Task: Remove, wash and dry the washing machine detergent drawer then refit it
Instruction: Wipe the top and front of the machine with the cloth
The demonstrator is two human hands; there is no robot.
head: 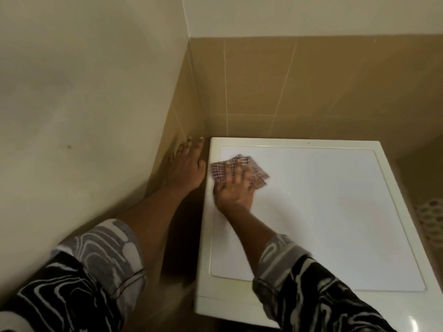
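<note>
1. The detergent drawer is not in view. The camera looks down on the washing machine [335,212] lid, and the front panel where a drawer would sit lies below the lid's near edge, out of sight. Whether it is fitted or out cannot be told.
2. As a judgement, such a drawer is a light, stiff plastic tray. It is slippery when wet and has thin dividers that could crack if forced. It is best held by its front face or handle recess, with the other hand under its body, and kept level when slid into its slot.
3. On the lid's far left corner lies a checked cloth [257,173], soft and crumpled, flat against the white surface.
4. The right hand [233,190] presses down on the cloth, fingers spread over it, not pinching it. The hand is blurred, which suggests a wiping stroke over the lid.
5. Just beyond the lid's left edge, the left hand [185,164] rests flat on the tiled wall [263,87], fingers straight and slightly apart, holding nothing. It looks like a brace.
6. Both forearms wear black-and-white patterned sleeves [323,295].
7. Well past the lid's right edge, lower down, a pale perforated item [431,219] shows at the frame edge. It is too cut off to identify.
</note>
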